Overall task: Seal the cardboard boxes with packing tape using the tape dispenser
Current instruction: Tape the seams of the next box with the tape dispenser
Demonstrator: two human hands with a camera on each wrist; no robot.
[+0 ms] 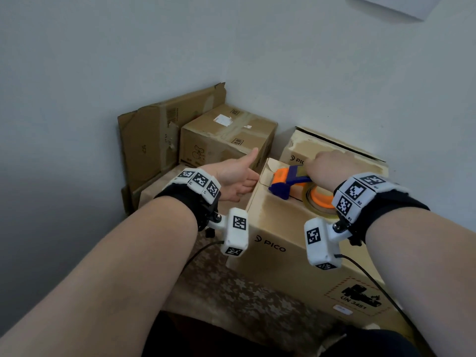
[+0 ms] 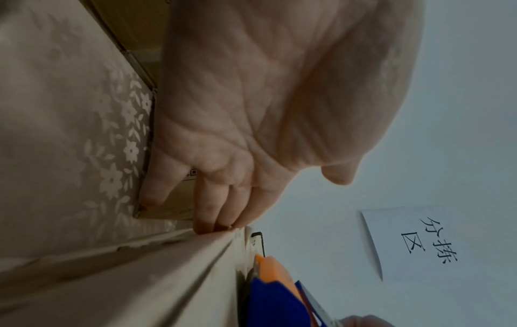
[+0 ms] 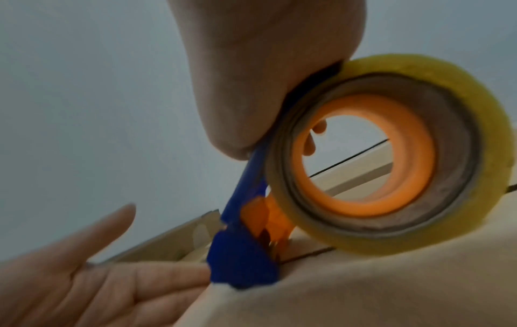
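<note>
A closed cardboard box (image 1: 280,228) printed PICO sits on a bench covered by a floral cloth (image 1: 231,287); its contents are hidden. Behind it stand a second PICO box (image 1: 304,150), a taped brown box (image 1: 226,135) and a flattened carton (image 1: 149,140) leaning on the wall. The blue and orange tape dispenser (image 1: 291,181) rests on the near box's top, at its far left corner. The right hand (image 1: 332,168) has its grip clamped around the dispenser's handle. The right wrist view alone shows the yellowish tape roll (image 3: 391,154) touching the box top. The left hand (image 1: 231,176) is flat, thumb raised, grip apart; the left wrist view shows its fingertips (image 2: 212,225) pressing the box's upper edge.
</note>
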